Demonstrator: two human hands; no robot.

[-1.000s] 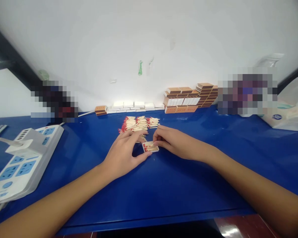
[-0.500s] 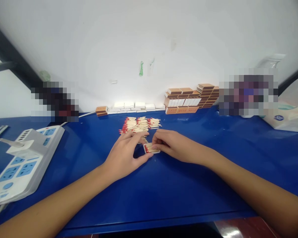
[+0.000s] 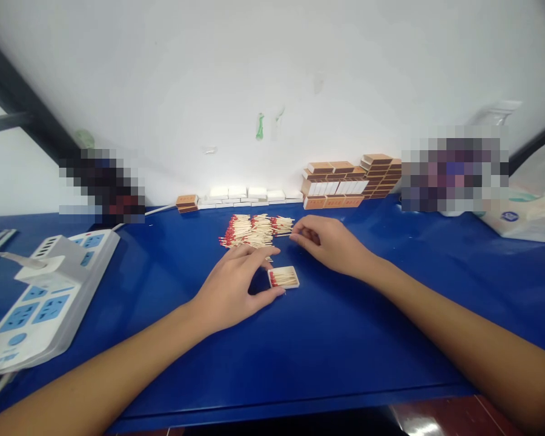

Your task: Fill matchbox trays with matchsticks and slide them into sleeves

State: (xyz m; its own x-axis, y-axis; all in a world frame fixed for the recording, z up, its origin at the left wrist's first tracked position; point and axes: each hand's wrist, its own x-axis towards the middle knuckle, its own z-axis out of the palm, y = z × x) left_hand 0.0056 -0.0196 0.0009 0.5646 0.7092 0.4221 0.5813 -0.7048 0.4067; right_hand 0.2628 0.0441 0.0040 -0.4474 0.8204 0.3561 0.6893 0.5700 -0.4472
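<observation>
A small open matchbox tray [image 3: 284, 278] filled with red-tipped matches lies on the blue table [image 3: 300, 339]. My left hand [image 3: 236, 284] rests beside it, thumb and forefinger touching the tray's left end and far edge. My right hand [image 3: 329, 242] is further back, fingers curled at the right edge of a loose pile of matches [image 3: 254, 230]; whether it pinches any matches is not visible.
White inner trays [image 3: 249, 195] and stacked brown matchbox sleeves [image 3: 349, 178] line the wall at the back. A white and blue power strip [image 3: 40, 290] with a plug lies at the left. A plastic bag [image 3: 527, 206] sits at the far right.
My right hand has left the tray and moved back and right to the match pile. My left hand stays at the tray, which has shifted slightly nearer.
</observation>
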